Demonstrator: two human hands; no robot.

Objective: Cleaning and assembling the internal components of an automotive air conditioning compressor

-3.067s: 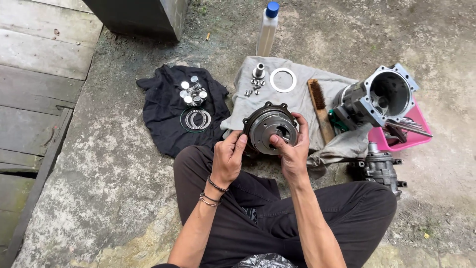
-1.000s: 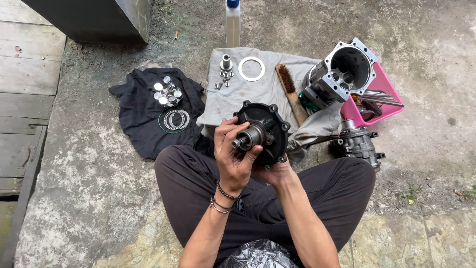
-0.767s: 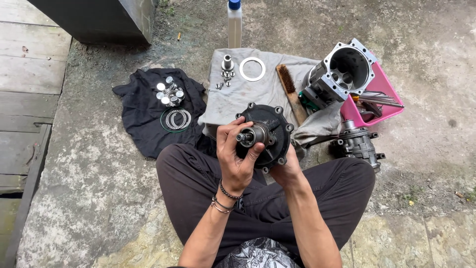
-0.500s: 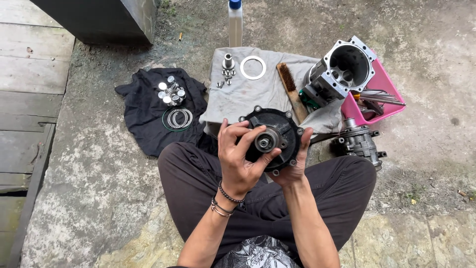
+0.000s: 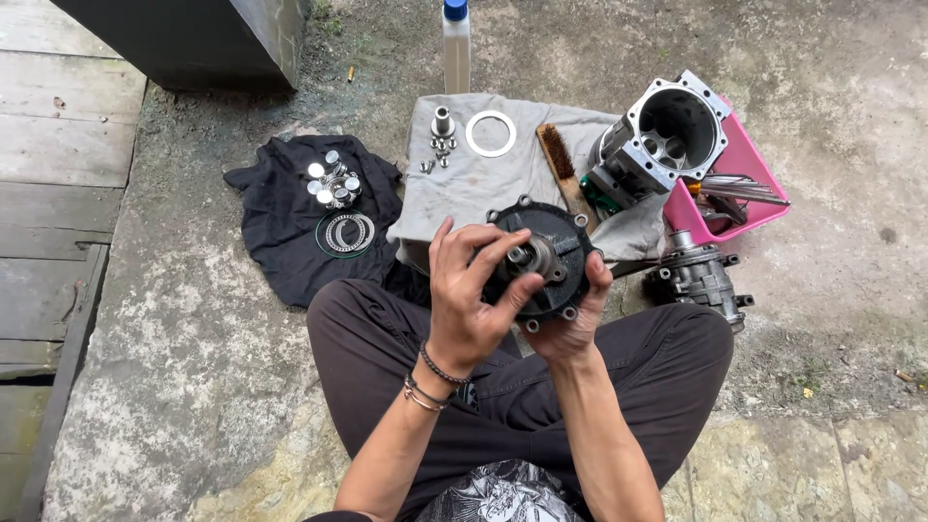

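Concrete floor [image 5: 193, 319] carries a grey cloth [image 5: 503, 184] with a washer ring [image 5: 490, 132], beside an open housing [image 5: 667, 130]. Head view: right hand [image 5: 575, 314] cradles the black round cover plate [image 5: 551, 253] above the lap, while left hand [image 5: 469, 295] pinches its central shaft [image 5: 530, 257]. Held only from beneath, the plate could tip and drop.

Black cloth [image 5: 280, 222] on the concrete has small shiny caps [image 5: 333, 179] plus thin rings [image 5: 346, 233] near its front edge. Grey cloth [image 5: 503, 184] carries a white ring [image 5: 490, 133], a metal bushing [image 5: 443, 122], some bolts [image 5: 437, 155] and a wire brush [image 5: 561, 164] toward its right edge. Aluminium housing [image 5: 667, 135] leans on a pink tray [image 5: 744, 164]. Bottle [image 5: 455, 43] stands behind.
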